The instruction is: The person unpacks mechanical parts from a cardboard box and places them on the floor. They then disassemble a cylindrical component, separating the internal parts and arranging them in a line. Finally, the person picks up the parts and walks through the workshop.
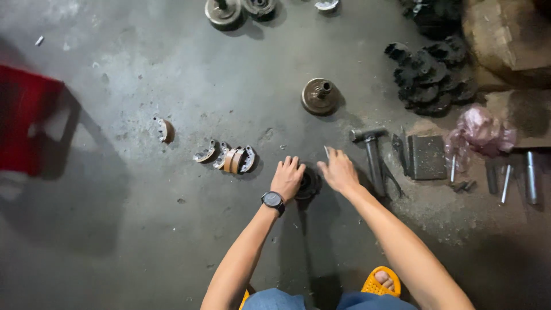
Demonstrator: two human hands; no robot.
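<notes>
A view from above of a person crouched over a stained grey concrete floor (172, 229), both bare arms reaching forward. The left hand (287, 178), with a black wristwatch (273, 200) on its wrist, lies palm down with fingers spread and loosely open, resting on the left edge of a dark round clutch part (310, 183) on the floor. The right hand (338, 171) is on the right side of the same part, fingers curled down toward it; whether it grips the part or only touches it cannot be told. The part sits between the two hands, mostly hidden by them.

Just left of the left hand, a short row of curved clutch shoes (227, 158) lies on the floor, with one more single shoe (162, 130) farther left. Beyond the hands stands a round metal clutch bell (319, 95) with a short shaft in its middle. Just right of the right hand lies a hammer (372, 152), its head pointing away, and beside it a flat dark metal block (426, 157). Farther right are a crumpled pink plastic bag (479, 132) and several metal rods (516, 178). A heap of black toothed parts (430, 74) lies at upper right. A red stool (26, 120) stands at the left edge. A yellow sandal (380, 282) shows at the bottom.
</notes>
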